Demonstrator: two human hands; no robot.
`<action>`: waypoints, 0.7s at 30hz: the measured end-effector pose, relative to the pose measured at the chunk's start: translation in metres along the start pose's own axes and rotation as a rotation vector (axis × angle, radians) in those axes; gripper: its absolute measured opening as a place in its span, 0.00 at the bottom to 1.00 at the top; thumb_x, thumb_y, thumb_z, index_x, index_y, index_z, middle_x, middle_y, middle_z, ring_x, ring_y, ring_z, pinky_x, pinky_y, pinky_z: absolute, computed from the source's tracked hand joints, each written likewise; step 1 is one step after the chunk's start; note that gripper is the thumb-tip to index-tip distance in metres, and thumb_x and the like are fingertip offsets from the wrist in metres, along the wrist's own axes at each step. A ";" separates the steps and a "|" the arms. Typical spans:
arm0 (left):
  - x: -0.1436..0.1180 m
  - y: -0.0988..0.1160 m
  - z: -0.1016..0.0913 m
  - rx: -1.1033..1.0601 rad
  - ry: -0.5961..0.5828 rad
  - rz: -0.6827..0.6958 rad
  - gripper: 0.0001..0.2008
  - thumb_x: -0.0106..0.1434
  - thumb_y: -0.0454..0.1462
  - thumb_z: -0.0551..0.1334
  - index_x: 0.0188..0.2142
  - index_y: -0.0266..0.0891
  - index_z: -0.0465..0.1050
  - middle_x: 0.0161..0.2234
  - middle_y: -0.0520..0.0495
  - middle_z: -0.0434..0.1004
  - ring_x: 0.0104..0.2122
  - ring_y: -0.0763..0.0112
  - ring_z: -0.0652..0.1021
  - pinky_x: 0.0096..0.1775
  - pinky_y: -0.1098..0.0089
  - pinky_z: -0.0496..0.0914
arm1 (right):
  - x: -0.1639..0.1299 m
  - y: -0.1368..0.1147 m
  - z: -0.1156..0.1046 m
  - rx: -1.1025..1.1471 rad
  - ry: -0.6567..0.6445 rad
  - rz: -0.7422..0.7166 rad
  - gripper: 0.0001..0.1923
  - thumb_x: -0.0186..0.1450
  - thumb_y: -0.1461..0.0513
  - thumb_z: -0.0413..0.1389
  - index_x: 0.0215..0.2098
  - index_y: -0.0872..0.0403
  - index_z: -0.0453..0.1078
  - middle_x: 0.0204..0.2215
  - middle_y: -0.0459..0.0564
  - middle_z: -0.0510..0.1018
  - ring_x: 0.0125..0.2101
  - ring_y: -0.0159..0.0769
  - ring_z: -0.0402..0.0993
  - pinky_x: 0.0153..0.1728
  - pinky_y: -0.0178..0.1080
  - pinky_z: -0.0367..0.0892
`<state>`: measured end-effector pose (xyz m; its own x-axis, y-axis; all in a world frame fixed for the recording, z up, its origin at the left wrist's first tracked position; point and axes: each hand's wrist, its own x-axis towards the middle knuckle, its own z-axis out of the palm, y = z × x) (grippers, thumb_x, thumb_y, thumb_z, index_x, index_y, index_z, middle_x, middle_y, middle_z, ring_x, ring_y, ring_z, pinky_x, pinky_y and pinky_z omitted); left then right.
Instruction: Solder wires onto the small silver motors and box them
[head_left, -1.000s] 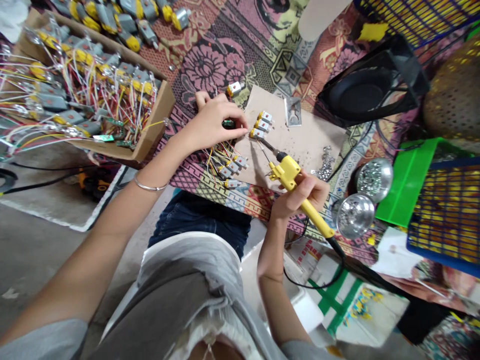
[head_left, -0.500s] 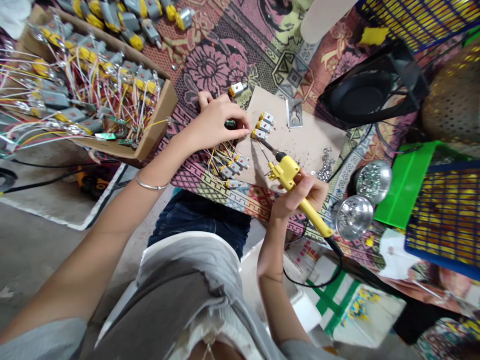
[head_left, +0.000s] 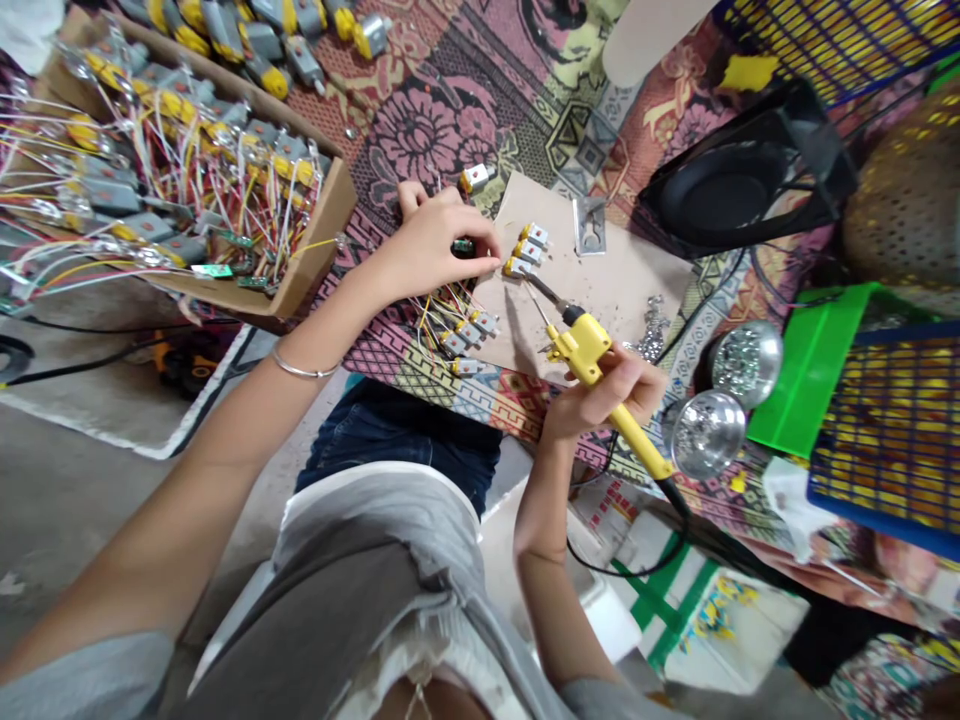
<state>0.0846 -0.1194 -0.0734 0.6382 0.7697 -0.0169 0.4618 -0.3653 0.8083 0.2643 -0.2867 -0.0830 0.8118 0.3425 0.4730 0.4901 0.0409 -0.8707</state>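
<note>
Gripping the yellow soldering iron [head_left: 589, 345], the right hand [head_left: 611, 395] angles its tip in at the nearest small motor [head_left: 517, 267], front of a row of three on the cardboard sheet [head_left: 634, 265]! Contact or a hair's gap? Too small to tell. Across on the left, the left hand [head_left: 442, 235] arches over a green circuit board [head_left: 463, 246], thumb and forefinger drawn together just beside that same motor; whether they pinch a wire, I cannot tell. Wired motors [head_left: 466, 335] lie on the near side, one loose motor [head_left: 475, 178] on the far side, a metal bracket [head_left: 590, 225] to the right. Looks like the soldering step at a terminal, and the next move calls for a steady tip, still left fingers, and skin well clear of the heat.
</note>
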 end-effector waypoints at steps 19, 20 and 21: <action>-0.001 0.001 0.001 -0.034 -0.022 -0.012 0.27 0.72 0.63 0.62 0.41 0.45 0.82 0.41 0.47 0.82 0.53 0.53 0.65 0.59 0.41 0.49 | 0.004 0.000 0.002 -0.080 0.051 -0.029 0.18 0.71 0.45 0.49 0.33 0.48 0.64 0.29 0.44 0.61 0.31 0.34 0.71 0.32 0.43 0.76; -0.001 0.001 0.001 -0.029 -0.018 -0.013 0.26 0.72 0.62 0.62 0.41 0.45 0.82 0.41 0.46 0.82 0.53 0.53 0.66 0.59 0.41 0.50 | 0.004 0.000 0.003 -0.076 0.053 -0.029 0.17 0.71 0.46 0.49 0.33 0.48 0.64 0.29 0.44 0.61 0.31 0.34 0.71 0.31 0.42 0.76; 0.000 0.001 0.001 -0.021 -0.014 -0.012 0.24 0.72 0.61 0.63 0.40 0.45 0.82 0.41 0.46 0.83 0.53 0.52 0.67 0.59 0.41 0.51 | 0.004 0.000 0.003 -0.070 0.055 -0.028 0.17 0.72 0.46 0.49 0.33 0.48 0.65 0.29 0.44 0.61 0.31 0.34 0.71 0.31 0.42 0.76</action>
<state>0.0853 -0.1206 -0.0732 0.6410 0.7667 -0.0346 0.4564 -0.3445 0.8204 0.2668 -0.2829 -0.0812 0.8126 0.2900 0.5056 0.5325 -0.0164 -0.8463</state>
